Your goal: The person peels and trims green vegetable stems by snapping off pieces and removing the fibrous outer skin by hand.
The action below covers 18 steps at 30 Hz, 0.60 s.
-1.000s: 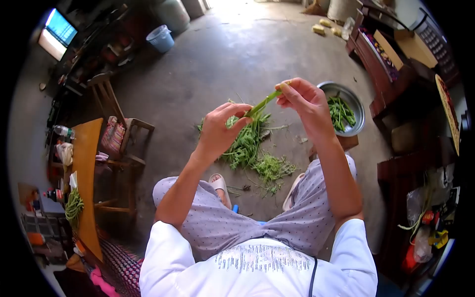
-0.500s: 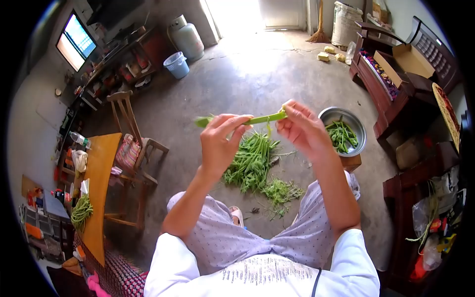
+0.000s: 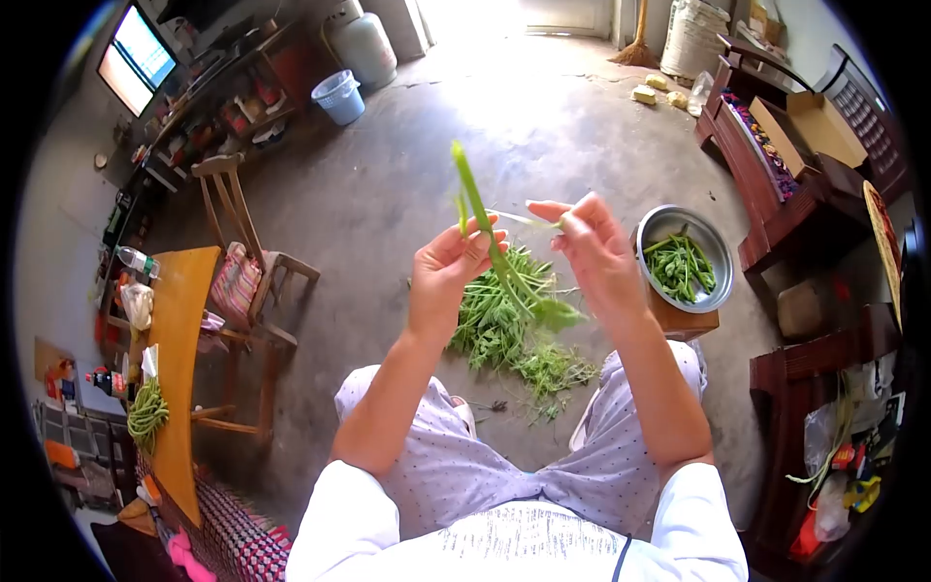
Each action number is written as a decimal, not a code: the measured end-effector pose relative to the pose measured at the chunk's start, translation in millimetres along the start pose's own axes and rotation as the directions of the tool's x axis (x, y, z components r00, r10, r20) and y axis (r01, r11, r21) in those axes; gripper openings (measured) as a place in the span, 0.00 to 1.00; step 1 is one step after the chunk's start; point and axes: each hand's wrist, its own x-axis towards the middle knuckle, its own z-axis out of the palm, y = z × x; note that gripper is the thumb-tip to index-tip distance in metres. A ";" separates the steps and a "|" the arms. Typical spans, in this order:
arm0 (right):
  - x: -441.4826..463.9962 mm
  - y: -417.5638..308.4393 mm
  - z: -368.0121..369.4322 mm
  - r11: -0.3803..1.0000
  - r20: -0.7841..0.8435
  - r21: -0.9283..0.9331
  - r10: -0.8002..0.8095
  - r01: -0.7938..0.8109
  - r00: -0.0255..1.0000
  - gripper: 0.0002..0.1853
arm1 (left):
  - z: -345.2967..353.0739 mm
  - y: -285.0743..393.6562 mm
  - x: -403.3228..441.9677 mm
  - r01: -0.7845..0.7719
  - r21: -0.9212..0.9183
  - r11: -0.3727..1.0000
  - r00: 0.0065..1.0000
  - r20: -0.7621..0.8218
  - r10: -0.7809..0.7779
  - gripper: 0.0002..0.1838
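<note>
My left hand (image 3: 448,274) pinches a long green stem (image 3: 472,194), its pale end up and a leafy end hanging to the lower right. My right hand (image 3: 596,254) pinches a thin pale strand (image 3: 524,220) that stretches toward the stem. Beneath my hands, a heap of leafy greens (image 3: 485,315) lies on the floor, with a smaller pile of leafy scraps (image 3: 555,371) just in front of my feet. To the right, a metal bowl (image 3: 724,262) holds green stem pieces (image 3: 681,267) and rests on a small wooden stool (image 3: 684,318).
At left stand a wooden table (image 3: 184,339) bearing a bundle of green beans (image 3: 147,415), and a wooden chair (image 3: 291,264). A blue bucket (image 3: 339,99) and a gas cylinder (image 3: 364,48) are farther back. A dark wooden bench (image 3: 737,136) holds an open cardboard box (image 3: 824,131).
The stem has swung from lying level between both hands to upright in my left hand. My right hand has come away from its end with a thin strand.
</note>
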 end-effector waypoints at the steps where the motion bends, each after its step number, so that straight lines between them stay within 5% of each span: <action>1: 0.0 -5.6 1.7 0.958 0.075 0.285 0.009 -0.030 0.997 0.03 | -2.9 -4.0 3.2 0.073 -0.069 0.995 0.997 0.027 -0.071 0.15; 2: -0.7 -9.7 0.2 0.834 0.141 0.547 -0.004 -0.074 0.990 0.04 | -2.6 -9.1 5.7 0.147 -0.133 0.980 0.988 0.061 -0.140 0.15; 4: -1.5 -2.8 5.0 0.824 0.138 0.557 0.026 -0.100 0.990 0.05 | -6.0 -14.4 5.8 0.183 -0.160 0.970 0.981 0.088 -0.170 0.15; 6: -0.6 11.4 3.4 0.983 0.191 0.170 0.036 -0.069 0.981 0.06 | -5.8 -12.3 5.5 0.222 -0.240 0.945 0.975 0.072 -0.210 0.14; 8: -2.2 9.8 7.6 0.973 0.157 0.205 0.070 -0.102 0.985 0.06 | -13.0 -9.3 9.4 0.221 -0.260 0.940 0.975 0.030 -0.221 0.14; 9: -5.1 8.3 3.9 0.985 0.209 -0.059 0.169 -0.160 0.963 0.06 | -18.7 -7.9 12.5 0.217 -0.282 0.934 0.974 -0.006 -0.228 0.14; 11: -8.3 -3.1 -3.2 0.824 0.241 -0.523 0.385 -0.215 0.891 0.04 | -27.3 -7.5 17.2 0.192 -0.305 0.933 0.977 -0.033 -0.212 0.14; 12: -10.9 1.9 -10.2 0.827 0.250 -0.519 0.389 -0.217 0.887 0.04 | -33.4 -7.1 19.5 0.167 -0.331 0.929 0.980 -0.047 -0.193 0.15; 14: -19.8 16.0 -28.4 0.448 0.293 -0.894 0.628 -0.026 0.721 0.05 | -50.8 -9.1 23.2 0.152 -0.392 0.907 0.983 -0.036 -0.180 0.16; 16: -32.0 25.2 -34.7 0.211 0.138 -0.977 0.763 -0.042 0.631 0.09 | -64.7 -8.0 26.6 0.105 -0.555 0.825 0.993 0.019 -0.113 0.18; 18: -39.2 41.1 -44.3 0.116 0.096 -0.993 0.821 0.000 0.562 0.12 | -62.4 -0.5 25.4 0.093 -0.597 0.796 0.991 -0.018 -0.130 0.15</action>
